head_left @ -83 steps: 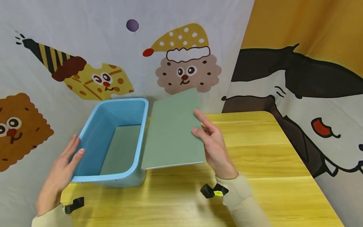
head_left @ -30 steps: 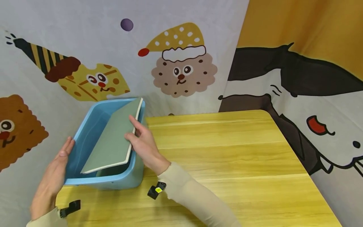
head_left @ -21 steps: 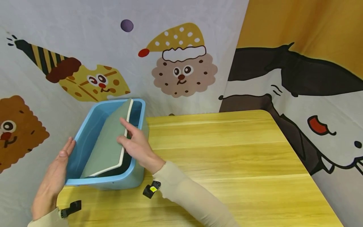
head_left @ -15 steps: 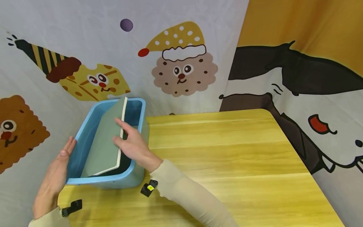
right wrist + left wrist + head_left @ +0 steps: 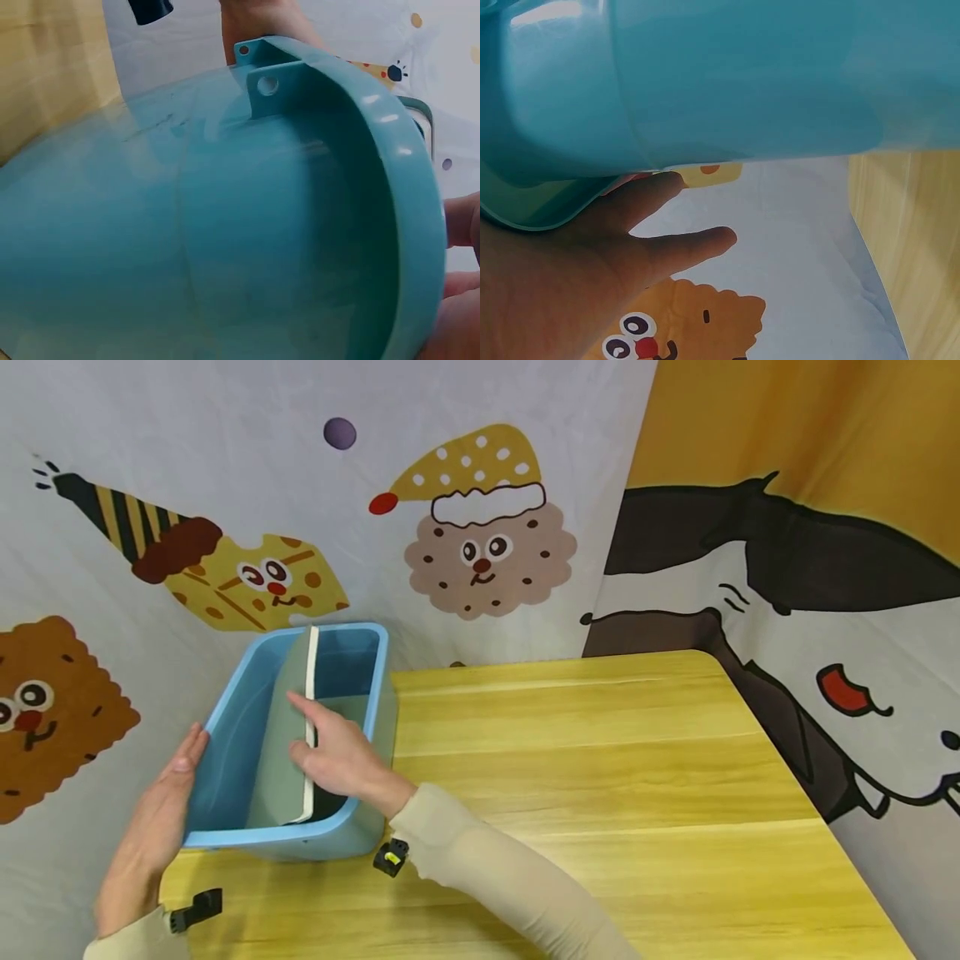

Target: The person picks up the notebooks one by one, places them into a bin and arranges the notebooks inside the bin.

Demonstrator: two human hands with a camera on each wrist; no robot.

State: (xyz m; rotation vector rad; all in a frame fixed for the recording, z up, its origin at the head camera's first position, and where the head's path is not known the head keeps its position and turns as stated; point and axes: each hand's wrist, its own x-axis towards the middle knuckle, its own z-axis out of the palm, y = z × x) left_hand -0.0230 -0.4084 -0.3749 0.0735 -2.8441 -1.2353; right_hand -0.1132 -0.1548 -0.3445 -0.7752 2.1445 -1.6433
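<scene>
A light blue plastic bin (image 5: pixel 232 837) sits on the table at the left in the head view. My right hand (image 5: pixel 341 756) reaches over its right side and pinches a thin green book (image 5: pixel 277 760) by its long right edge, where white pages show. The book stands steeply tilted inside the bin, and my fingers behind it are hidden. Under it, a second green cover (image 5: pixel 351 706) lies flat on the bin's floor. My left hand (image 5: pixel 153 822) rests against the bin's left outer side, its fingers straight; the left wrist view shows these fingers (image 5: pixel 686 251) stretched along the wall.
The yellow wood-grain table (image 5: pixel 600 777) extends to the right of the bin. Behind it hangs a light cloth (image 5: pixel 247 443) printed with cartoon food, close to the bin's back. An orange curtain-like area (image 5: pixel 825 427) is at the top right.
My right hand has brought the book from right of the bin over its rim and down inside. Lately the book has moved left and tipped more upright. My left hand has stayed at the bin.
</scene>
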